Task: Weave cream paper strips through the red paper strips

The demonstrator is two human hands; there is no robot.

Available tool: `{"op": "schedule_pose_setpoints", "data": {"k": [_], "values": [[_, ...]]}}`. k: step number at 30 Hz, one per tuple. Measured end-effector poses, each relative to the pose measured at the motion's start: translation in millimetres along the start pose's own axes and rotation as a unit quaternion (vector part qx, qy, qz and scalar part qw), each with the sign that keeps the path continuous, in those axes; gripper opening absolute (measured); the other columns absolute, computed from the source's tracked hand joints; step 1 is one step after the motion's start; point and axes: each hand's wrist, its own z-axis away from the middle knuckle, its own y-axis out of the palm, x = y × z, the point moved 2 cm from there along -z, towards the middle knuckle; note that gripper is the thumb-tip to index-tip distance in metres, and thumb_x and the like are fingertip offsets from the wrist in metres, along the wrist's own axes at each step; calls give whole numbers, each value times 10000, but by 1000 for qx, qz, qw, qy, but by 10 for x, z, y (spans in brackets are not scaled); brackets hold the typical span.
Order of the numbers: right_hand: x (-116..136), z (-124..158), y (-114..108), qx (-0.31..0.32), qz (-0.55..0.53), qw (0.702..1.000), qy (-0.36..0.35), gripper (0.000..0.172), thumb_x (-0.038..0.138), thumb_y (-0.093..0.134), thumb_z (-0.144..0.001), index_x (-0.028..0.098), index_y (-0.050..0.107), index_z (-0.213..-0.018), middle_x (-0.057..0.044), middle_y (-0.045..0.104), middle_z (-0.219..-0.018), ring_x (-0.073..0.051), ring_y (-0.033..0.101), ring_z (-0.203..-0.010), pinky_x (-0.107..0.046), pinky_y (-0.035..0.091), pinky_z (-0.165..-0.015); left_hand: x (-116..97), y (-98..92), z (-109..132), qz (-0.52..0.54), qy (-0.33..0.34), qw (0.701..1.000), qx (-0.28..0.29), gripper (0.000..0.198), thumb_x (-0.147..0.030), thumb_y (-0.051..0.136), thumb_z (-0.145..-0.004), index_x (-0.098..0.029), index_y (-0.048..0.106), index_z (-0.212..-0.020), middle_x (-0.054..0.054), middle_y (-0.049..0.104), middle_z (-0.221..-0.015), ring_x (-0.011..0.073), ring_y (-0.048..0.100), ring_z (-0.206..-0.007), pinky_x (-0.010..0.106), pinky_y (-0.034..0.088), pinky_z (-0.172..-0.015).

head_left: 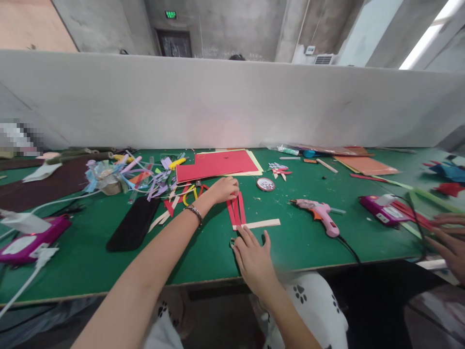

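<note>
Several red paper strips [236,211] lie side by side on the green table [203,252], crossed at their near end by a cream strip [263,224]. My left hand [224,189], with a bracelet on its wrist, has its fingers curled down on the far ends of the red strips. My right hand [252,257] lies flat with fingers spread, its fingertips pressing on the near end where the cream strip crosses.
A pink glue gun [319,213] lies to the right, red card sheets [216,164] and a small round tin [265,184] behind. Paper scraps [145,179], a black case [134,224] and a purple device [31,238] sit left. Another person's hands [448,242] rest at far right.
</note>
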Motion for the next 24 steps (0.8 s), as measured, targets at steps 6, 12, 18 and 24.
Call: {"op": "schedule_pose_setpoints", "data": {"k": [6, 12, 18, 24], "values": [[3, 2, -5, 6, 3, 1000, -2, 244, 184, 290, -869, 209, 533, -851, -73, 506, -1228, -249, 411, -1163, -599, 200, -898, 38, 109, -22, 33, -65, 997, -3, 138, -273, 524, -746, -184, 623, -710, 49, 578, -913, 196, 485, -884, 335, 347, -805], [9, 0, -19, -3, 13, 1000, -5, 244, 190, 301, -867, 207, 542, -832, -79, 519, -1210, -237, 428, -1150, -574, 203, -929, 140, 196, 26, 90, -173, 981, -12, 186, -312, 482, -756, -197, 624, -721, 34, 582, -957, 207, 492, -910, 364, 359, -774], [12, 1, -20, 1, 14, 1000, -5, 246, 191, 299, -867, 213, 543, -841, -75, 518, -1212, -236, 421, -1158, -585, 199, -930, 158, 231, 26, 130, -253, 958, -35, 197, -331, 492, -748, -196, 618, -680, 38, 575, -949, 221, 497, -924, 398, 351, -790], [11, 2, -4, 2, 15, 1000, 0, 245, 193, 303, -867, 216, 546, -845, -77, 517, -1214, -235, 422, -1156, -595, 200, -925, 79, 83, 204, 163, -271, 938, -142, 274, -319, 350, -835, -203, 529, -1007, 64, 520, -1088, 202, 445, -1060, 404, 322, -893]]}}
